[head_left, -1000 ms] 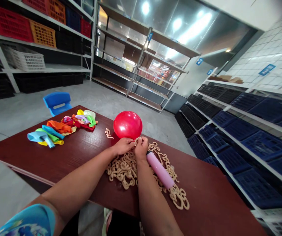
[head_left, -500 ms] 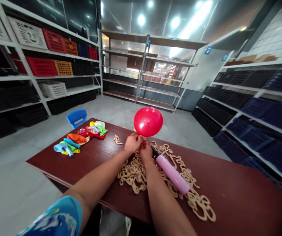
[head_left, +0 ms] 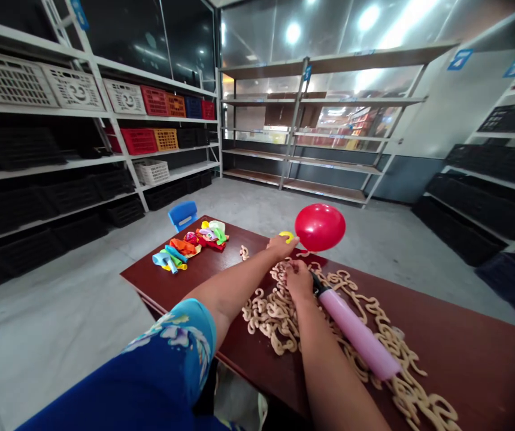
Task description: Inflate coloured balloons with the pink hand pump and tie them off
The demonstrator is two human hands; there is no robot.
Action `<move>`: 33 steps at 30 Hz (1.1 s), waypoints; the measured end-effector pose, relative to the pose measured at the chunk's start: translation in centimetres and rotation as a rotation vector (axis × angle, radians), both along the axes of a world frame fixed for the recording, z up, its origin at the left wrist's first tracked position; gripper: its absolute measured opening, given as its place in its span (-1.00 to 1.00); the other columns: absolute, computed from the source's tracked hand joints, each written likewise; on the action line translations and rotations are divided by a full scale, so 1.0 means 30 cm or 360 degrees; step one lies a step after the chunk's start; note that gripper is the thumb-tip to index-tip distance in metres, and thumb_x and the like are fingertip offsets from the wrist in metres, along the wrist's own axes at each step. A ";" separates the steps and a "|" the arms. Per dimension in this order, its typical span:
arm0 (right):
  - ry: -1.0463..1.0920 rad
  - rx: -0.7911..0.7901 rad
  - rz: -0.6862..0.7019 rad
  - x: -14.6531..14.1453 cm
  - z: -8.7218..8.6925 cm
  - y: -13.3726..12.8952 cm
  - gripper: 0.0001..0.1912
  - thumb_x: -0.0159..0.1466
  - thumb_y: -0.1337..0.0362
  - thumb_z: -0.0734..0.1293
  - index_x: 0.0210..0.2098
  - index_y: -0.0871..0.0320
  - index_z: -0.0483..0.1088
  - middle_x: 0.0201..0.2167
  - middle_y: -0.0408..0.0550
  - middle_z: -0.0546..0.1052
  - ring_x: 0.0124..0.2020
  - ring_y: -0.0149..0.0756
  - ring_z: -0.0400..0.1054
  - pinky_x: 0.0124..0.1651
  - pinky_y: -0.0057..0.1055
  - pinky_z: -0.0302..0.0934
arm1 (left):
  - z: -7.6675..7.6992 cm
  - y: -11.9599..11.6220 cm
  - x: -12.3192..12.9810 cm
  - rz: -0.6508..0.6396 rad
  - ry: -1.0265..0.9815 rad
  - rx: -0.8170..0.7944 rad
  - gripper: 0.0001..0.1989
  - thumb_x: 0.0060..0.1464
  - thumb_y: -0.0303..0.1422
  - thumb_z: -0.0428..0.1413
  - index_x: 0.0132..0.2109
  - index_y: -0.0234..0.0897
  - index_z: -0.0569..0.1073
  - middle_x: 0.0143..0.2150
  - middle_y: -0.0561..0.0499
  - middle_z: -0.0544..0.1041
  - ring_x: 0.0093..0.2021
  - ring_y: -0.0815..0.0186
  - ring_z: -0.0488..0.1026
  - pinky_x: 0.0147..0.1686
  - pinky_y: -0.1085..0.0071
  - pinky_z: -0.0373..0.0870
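Observation:
A round, inflated red balloon (head_left: 320, 227) is at the far side of the brown table. My left hand (head_left: 281, 246) reaches to its lower left edge, fingertips closed there; the balloon's neck is not clearly visible. Nearer to me, my right hand (head_left: 299, 279) is closed, fingers bent down over a pile of beige curly pieces (head_left: 279, 314). Anything inside those fingers is too small or hidden to name. Just right of this hand lies a pink pump (head_left: 360, 332) with a black end, resting on more curly pieces.
Limp coloured balloons (head_left: 181, 250) lie on the table's left (head_left: 150, 278), with a blue chair (head_left: 182, 214) behind. A yellow curved thing (head_left: 287, 236) shows beyond my left hand. Shelves with crates (head_left: 138, 141) stand left; a metal rack (head_left: 293, 108) stands at the back.
The view has swung left, so the table appears farther right. My right hand has left the balloon and dropped to the curly pieces. My left hand stays by the balloon, reaching slightly farther out.

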State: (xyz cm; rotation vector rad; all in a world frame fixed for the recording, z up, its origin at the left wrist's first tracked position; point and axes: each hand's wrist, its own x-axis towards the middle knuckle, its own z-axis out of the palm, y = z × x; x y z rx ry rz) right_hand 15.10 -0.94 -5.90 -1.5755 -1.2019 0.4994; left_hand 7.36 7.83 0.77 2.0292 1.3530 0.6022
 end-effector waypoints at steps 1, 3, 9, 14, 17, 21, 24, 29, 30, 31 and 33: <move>-0.0013 -0.0023 0.0001 -0.001 0.005 -0.002 -0.82 0.06 0.16 0.19 -0.41 0.11 0.30 -0.58 -0.13 0.45 -0.53 -0.28 0.32 -0.41 -0.37 0.16 | -0.006 -0.004 -0.035 0.0026 0.0044 0.0079 -0.38 0.05 -0.01 -0.17 0.03 -0.44 0.36 0.04 -0.33 0.34 0.04 0.07 0.26 -0.02 0.27 0.14; -0.0016 -0.0061 0.0030 -0.002 0.012 -0.007 -0.82 0.06 0.15 0.19 -0.42 0.11 0.30 -0.61 -0.15 0.43 -0.56 -0.29 0.31 -0.41 -0.37 0.16 | -0.014 -0.022 -0.128 0.0122 0.0168 0.0220 -0.48 0.05 -0.12 -0.09 0.03 -0.39 0.37 0.04 -0.27 0.34 0.06 0.11 0.24 0.02 0.30 0.10; -0.0035 -0.0099 0.0072 -0.002 0.007 -0.005 -0.79 0.06 0.13 0.19 -0.43 0.12 0.32 -0.61 -0.13 0.44 -0.53 -0.28 0.32 -0.37 -0.36 0.16 | 0.005 -0.162 -0.528 0.0312 0.0315 0.0683 -0.73 0.05 -0.29 -0.06 -0.22 -0.31 0.46 -0.16 -0.13 0.43 -0.08 0.22 0.30 -0.03 0.34 0.14; -0.0063 -0.0123 0.0074 0.000 -0.002 0.001 -0.75 0.06 0.11 0.18 -0.37 0.13 0.34 -0.59 -0.13 0.45 -0.54 -0.29 0.33 -0.37 -0.36 0.17 | 0.015 -0.324 -0.838 0.0860 0.0462 0.0534 -0.68 0.07 -0.14 -0.11 -0.36 -0.27 0.38 -0.39 -0.08 0.42 -0.35 0.24 0.36 -0.34 0.37 0.22; -0.0047 -0.0119 0.0069 -0.002 -0.002 0.000 -0.75 0.05 0.13 0.19 -0.36 0.13 0.34 -0.56 -0.12 0.46 -0.55 -0.31 0.34 -0.37 -0.37 0.18 | -0.004 -0.387 -0.948 0.1141 0.0582 0.0226 -0.55 0.00 0.04 -0.14 -0.39 -0.25 0.36 -0.43 -0.10 0.43 -0.37 0.16 0.38 -0.40 0.34 0.21; -0.0146 -0.0084 0.0072 -0.005 -0.001 -0.007 -0.76 0.05 0.13 0.19 -0.38 0.12 0.34 -0.50 -0.10 0.48 -0.47 -0.30 0.35 -0.33 -0.37 0.19 | -0.027 -0.404 -1.014 0.1306 0.0751 -0.0031 -0.41 -0.14 0.18 -0.13 -0.40 -0.29 0.39 -0.36 -0.24 0.46 -0.25 -0.05 0.40 -0.35 0.22 0.24; -0.0180 -0.0081 0.0108 -0.006 0.001 -0.016 -0.75 0.04 0.13 0.19 -0.37 0.13 0.35 -0.48 -0.09 0.48 -0.47 -0.30 0.35 -0.35 -0.37 0.19 | -0.032 -0.396 -1.041 0.1288 0.0725 -0.0057 -0.47 -0.14 0.11 -0.06 -0.45 -0.32 0.39 -0.33 -0.28 0.45 -0.21 -0.08 0.40 -0.33 0.21 0.24; -0.0051 -0.0114 0.0114 -0.009 -0.006 -0.020 -0.77 0.04 0.16 0.20 -0.37 0.15 0.33 -0.49 -0.09 0.48 -0.54 -0.33 0.34 -0.39 -0.38 0.19 | -0.030 -0.407 -1.099 0.1316 -0.0104 -0.0189 -0.76 -0.19 -0.22 0.11 -0.58 -0.28 0.29 -0.61 -0.03 0.31 -0.45 0.21 0.36 -0.52 0.42 0.16; -0.0026 -0.0120 0.0114 -0.011 -0.008 -0.018 -0.78 0.04 0.17 0.20 -0.37 0.15 0.33 -0.49 -0.10 0.48 -0.54 -0.34 0.34 -0.40 -0.39 0.20 | -0.024 -0.412 -1.108 0.1321 -0.0355 -0.0252 -0.77 -0.18 -0.24 0.11 -0.58 -0.27 0.27 -0.65 0.02 0.26 -0.53 0.28 0.32 -0.58 0.45 0.11; -0.0011 -0.0128 0.0117 -0.013 -0.010 -0.014 -0.79 0.05 0.18 0.19 -0.37 0.15 0.32 -0.49 -0.10 0.47 -0.55 -0.34 0.34 -0.40 -0.39 0.19 | -0.014 -0.416 -1.113 0.1317 -0.0539 -0.0300 -0.77 -0.15 -0.24 0.08 -0.56 -0.27 0.25 -0.66 0.06 0.22 -0.59 0.34 0.26 -0.62 0.48 0.08; -0.0003 -0.0153 0.0118 -0.017 -0.009 -0.006 -0.80 0.04 0.20 0.20 -0.38 0.16 0.32 -0.53 -0.12 0.47 -0.57 -0.36 0.32 -0.43 -0.41 0.18 | 0.019 -0.419 -1.107 0.1269 -0.0841 -0.0338 -0.77 -0.06 -0.24 0.00 -0.52 -0.28 0.21 -0.66 0.11 0.16 -0.66 0.44 0.17 -0.66 0.52 0.04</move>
